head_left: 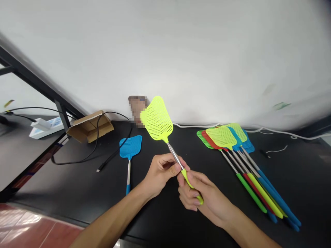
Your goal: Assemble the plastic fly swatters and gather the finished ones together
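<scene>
A yellow-green fly swatter (158, 120) is held up over the black table, its mesh head tilted to the upper left. My right hand (199, 193) is wrapped round its yellow grip. At the metal shaft, just above the grip, my left hand (162, 172) pinches with thumb and fingers. To the left lies a blue fly swatter (130, 146), head away from me. On the right several fly swatters in green, red, yellow and blue lie overlapped in a pile (222, 137), their handles fanned toward the lower right.
An open cardboard box (90, 127) stands at the left, with a black cable (95, 151) running past it and across the blue swatter. Behind it is a white power strip (48, 127). A white cable (196, 126) follows the wall. A pixelated brown object (137, 106) stands against the wall.
</scene>
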A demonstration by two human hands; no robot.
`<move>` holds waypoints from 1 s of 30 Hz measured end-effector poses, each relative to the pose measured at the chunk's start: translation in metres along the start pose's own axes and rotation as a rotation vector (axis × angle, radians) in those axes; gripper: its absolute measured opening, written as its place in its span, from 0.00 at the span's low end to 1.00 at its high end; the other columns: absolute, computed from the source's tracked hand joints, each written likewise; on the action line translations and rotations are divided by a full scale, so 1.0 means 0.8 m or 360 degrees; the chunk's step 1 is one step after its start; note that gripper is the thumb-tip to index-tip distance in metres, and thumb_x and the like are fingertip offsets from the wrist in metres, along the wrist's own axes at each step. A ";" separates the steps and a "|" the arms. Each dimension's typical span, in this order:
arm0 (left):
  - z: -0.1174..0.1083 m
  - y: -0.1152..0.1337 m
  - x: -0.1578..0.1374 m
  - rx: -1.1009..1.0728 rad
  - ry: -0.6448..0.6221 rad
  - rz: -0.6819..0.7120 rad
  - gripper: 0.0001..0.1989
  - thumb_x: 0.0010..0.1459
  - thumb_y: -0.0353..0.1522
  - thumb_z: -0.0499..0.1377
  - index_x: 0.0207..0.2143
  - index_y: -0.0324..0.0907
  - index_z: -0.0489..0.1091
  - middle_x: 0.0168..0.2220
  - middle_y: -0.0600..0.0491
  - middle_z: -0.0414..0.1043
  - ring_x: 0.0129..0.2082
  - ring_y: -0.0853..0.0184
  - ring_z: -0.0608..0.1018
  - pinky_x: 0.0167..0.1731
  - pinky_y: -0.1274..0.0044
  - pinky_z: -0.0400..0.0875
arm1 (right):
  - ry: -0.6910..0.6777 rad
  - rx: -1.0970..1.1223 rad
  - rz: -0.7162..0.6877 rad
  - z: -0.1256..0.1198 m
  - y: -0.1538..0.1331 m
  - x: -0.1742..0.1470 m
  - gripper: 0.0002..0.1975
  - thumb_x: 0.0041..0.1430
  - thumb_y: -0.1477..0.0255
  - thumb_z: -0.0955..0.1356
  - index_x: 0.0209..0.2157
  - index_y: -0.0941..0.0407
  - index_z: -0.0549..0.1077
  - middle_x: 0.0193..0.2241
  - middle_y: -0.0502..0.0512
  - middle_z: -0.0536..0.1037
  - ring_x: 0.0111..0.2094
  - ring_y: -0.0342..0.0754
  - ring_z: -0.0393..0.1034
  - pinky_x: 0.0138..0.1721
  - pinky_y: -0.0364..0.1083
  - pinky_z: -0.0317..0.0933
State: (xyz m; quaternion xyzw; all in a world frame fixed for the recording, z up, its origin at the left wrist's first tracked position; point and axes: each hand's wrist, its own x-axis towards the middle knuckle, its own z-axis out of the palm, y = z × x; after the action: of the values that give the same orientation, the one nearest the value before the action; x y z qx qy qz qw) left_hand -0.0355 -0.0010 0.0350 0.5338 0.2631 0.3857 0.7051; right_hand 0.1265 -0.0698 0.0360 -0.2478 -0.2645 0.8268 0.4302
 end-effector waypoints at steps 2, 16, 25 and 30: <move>0.002 0.001 -0.002 -0.0031 0.0041 0.0068 0.13 0.62 0.41 0.67 0.37 0.38 0.80 0.23 0.51 0.75 0.21 0.68 0.77 0.28 0.75 0.71 | -0.0040 -0.0060 -0.0024 0.001 0.000 0.000 0.18 0.73 0.58 0.63 0.35 0.57 0.70 0.20 0.41 0.52 0.20 0.37 0.45 0.23 0.42 0.45; 0.011 0.001 -0.007 -0.0106 0.0198 0.0325 0.05 0.63 0.33 0.66 0.37 0.41 0.82 0.33 0.49 0.76 0.22 0.72 0.73 0.24 0.77 0.68 | 0.0187 -0.0803 -0.0341 -0.001 0.011 -0.001 0.17 0.74 0.56 0.60 0.41 0.55 0.69 0.23 0.43 0.55 0.21 0.39 0.45 0.21 0.43 0.42; 0.012 0.003 -0.009 -0.0126 0.0244 0.0319 0.05 0.64 0.32 0.65 0.37 0.42 0.82 0.32 0.50 0.75 0.28 0.70 0.72 0.29 0.75 0.69 | 0.0422 -0.1394 -0.0543 0.005 0.012 -0.004 0.13 0.74 0.61 0.60 0.43 0.54 0.71 0.22 0.43 0.56 0.21 0.40 0.47 0.24 0.44 0.43; 0.017 0.004 -0.007 -0.0089 0.0410 0.0303 0.06 0.61 0.35 0.68 0.33 0.42 0.82 0.30 0.50 0.74 0.31 0.67 0.74 0.32 0.75 0.70 | 0.0564 -0.1715 -0.0698 0.005 0.015 -0.006 0.10 0.74 0.66 0.61 0.41 0.53 0.71 0.24 0.45 0.60 0.22 0.41 0.49 0.25 0.44 0.46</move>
State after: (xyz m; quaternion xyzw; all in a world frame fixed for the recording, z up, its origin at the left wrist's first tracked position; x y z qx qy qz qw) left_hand -0.0286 -0.0125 0.0421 0.4826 0.2888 0.5232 0.6403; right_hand 0.1194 -0.0803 0.0319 -0.5042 -0.6151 0.4148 0.4421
